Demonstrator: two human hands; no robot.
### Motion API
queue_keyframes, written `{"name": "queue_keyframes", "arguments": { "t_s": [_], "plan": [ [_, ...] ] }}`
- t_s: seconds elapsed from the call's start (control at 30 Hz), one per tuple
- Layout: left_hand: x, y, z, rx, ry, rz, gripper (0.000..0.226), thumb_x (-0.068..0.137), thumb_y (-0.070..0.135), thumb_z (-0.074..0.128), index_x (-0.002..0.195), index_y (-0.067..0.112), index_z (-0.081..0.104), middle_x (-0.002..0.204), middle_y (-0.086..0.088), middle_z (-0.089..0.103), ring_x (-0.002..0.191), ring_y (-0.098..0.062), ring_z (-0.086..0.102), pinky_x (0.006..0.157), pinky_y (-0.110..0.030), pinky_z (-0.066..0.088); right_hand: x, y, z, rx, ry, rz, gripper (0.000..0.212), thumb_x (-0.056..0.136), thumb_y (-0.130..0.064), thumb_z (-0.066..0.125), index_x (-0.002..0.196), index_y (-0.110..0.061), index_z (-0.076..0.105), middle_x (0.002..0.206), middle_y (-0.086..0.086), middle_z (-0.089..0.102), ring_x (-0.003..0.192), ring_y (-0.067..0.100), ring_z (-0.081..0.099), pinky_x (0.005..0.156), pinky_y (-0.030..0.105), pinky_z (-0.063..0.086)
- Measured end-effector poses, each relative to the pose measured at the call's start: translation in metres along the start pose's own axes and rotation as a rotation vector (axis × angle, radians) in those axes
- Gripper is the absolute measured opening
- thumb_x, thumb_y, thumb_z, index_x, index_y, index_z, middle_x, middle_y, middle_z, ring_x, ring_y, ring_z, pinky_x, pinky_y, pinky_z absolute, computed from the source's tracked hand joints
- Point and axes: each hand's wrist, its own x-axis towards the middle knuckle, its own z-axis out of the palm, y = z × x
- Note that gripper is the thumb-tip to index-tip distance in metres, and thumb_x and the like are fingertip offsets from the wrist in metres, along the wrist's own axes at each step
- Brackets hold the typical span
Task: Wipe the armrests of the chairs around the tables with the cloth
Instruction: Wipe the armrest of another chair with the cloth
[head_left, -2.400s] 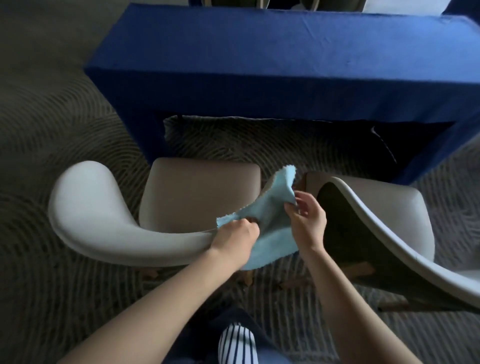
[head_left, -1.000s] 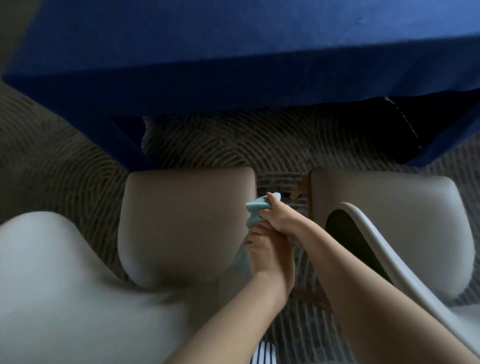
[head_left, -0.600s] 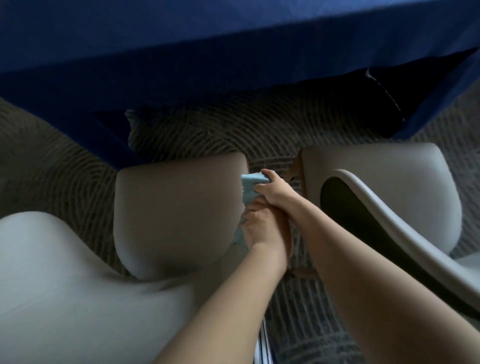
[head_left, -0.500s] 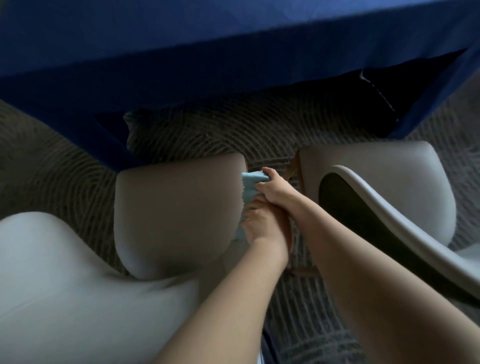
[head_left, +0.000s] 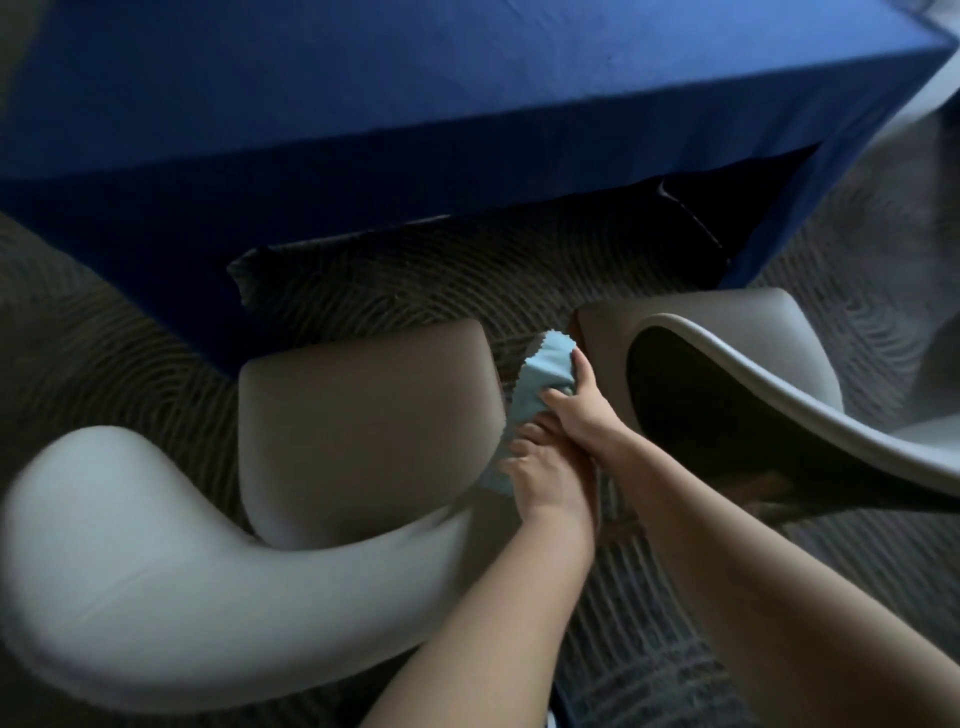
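Carpet (head_left: 415, 291) lies under a blue table (head_left: 467, 104) and two chairs (head_left: 363, 415). Between the chairs, the left hand (head_left: 545, 480) and right hand (head_left: 584, 415) each have a grip clenched round the cloth (head_left: 545, 366).

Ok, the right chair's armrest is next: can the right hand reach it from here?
Probably yes. The right hand, gripping the cloth, sits in the gap right beside the right chair's armrest with nothing between them. The left hand also holds the cloth and may have to let go.

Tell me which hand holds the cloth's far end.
The right hand: it pinches the end of the blue cloth nearest the table, while the left hand grips it lower, closer to the body.
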Motion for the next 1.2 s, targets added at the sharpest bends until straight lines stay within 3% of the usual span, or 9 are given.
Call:
{"name": "queue_keyframes", "arguments": {
  "t_s": [0.1,0.23,0.33,0.47,0.57,0.67,0.8,0.9,1.2],
  "plan": [
    [-0.021,-0.014,0.004,0.12,0.074,-0.005,0.043,0.099,0.023,0.034,0.135,0.001,0.04,0.128,-0.017,0.053,0.113,-0.03,0.058,0.085,-0.043,0.053,-0.026,0.005,0.004,-0.042,0.063,0.018,0.074,0.095,-0.021,0.05,0.152,-0.033,0.005,0.133,0.016,0.052,0.117,0.031,0.052,0.101,0.033,0.037],
    [-0.059,-0.049,0.012,0.165,0.048,0.167,0.042,0.097,0.021,0.034,0.132,0.0,0.041,0.123,-0.02,0.054,0.109,-0.035,0.058,0.087,-0.046,0.049,-0.074,0.009,0.025,-0.067,0.145,0.048,0.07,0.1,-0.026,0.044,0.152,-0.034,-0.003,0.137,0.019,0.049,0.12,0.035,0.05,0.097,0.031,0.034],
    [-0.086,-0.08,0.014,0.128,0.101,0.193,0.034,0.071,0.033,0.06,0.092,0.009,0.071,0.082,-0.009,0.068,0.073,-0.025,0.068,0.06,-0.038,0.054,-0.102,0.015,0.042,-0.057,0.21,0.063,0.07,0.1,-0.025,0.043,0.152,-0.031,-0.005,0.139,0.021,0.046,0.121,0.035,0.049,0.097,0.031,0.034],
    [-0.107,-0.122,0.023,0.111,0.187,0.312,0.051,0.053,0.048,0.078,0.086,0.011,0.072,0.076,-0.009,0.069,0.072,-0.025,0.069,0.058,-0.036,0.054,-0.137,0.017,0.073,-0.181,0.321,0.13,0.068,0.098,-0.031,0.042,0.152,-0.034,-0.001,0.154,0.02,0.017,0.139,0.037,0.023,0.115,0.042,0.019],
    [-0.116,-0.151,0.028,0.156,0.266,0.397,0.052,0.062,0.048,0.067,0.097,0.009,0.063,0.08,-0.009,0.068,0.071,-0.024,0.065,0.059,-0.034,0.051,-0.165,0.015,0.092,-0.499,0.353,0.173,0.065,0.099,-0.041,0.033,0.151,-0.037,-0.007,0.158,0.016,-0.015,0.145,0.033,-0.01,0.117,0.049,-0.004],
    [-0.122,-0.182,0.032,0.156,0.285,0.443,0.045,0.078,0.026,0.025,0.109,0.005,0.05,0.088,-0.01,0.067,0.072,-0.024,0.062,0.063,-0.033,0.049,-0.189,0.016,0.11,-0.696,0.437,0.009,0.066,0.097,-0.049,0.032,0.15,-0.039,-0.008,0.155,0.01,-0.028,0.143,0.029,-0.023,0.115,0.048,-0.013],
    [-0.13,-0.222,0.035,0.219,0.384,0.527,0.05,0.079,0.021,0.026,0.113,0.009,0.062,0.094,-0.011,0.066,0.079,-0.025,0.06,0.071,-0.034,0.05,-0.211,0.024,0.134,-0.843,0.394,-0.316,0.057,0.095,-0.06,0.02,0.149,-0.042,0.017,0.161,-0.003,-0.005,0.146,0.021,-0.016,0.115,0.046,-0.013],
    [-0.132,-0.255,0.036,0.212,0.466,0.626,0.045,0.083,0.022,0.036,0.119,0.004,0.055,0.101,-0.014,0.066,0.085,-0.027,0.061,0.076,-0.036,0.051,-0.228,0.037,0.15,-0.85,0.347,-0.512,0.077,0.089,-0.069,0.002,0.139,-0.032,0.046,0.154,-0.005,0.032,0.147,0.017,0.001,0.117,0.044,-0.009],
    [-0.137,-0.331,0.033,0.243,0.557,0.742,0.043,0.084,0.02,0.025,0.121,0.0,0.037,0.106,-0.014,0.066,0.093,-0.027,0.064,0.085,-0.042,0.053,-0.244,0.033,0.18,-1.083,0.182,-0.869,0.076,0.082,-0.071,0.041,0.129,-0.012,0.055,0.129,0.004,0.059,0.124,0.027,0.048,0.112,0.05,0.019]
  ]
}}
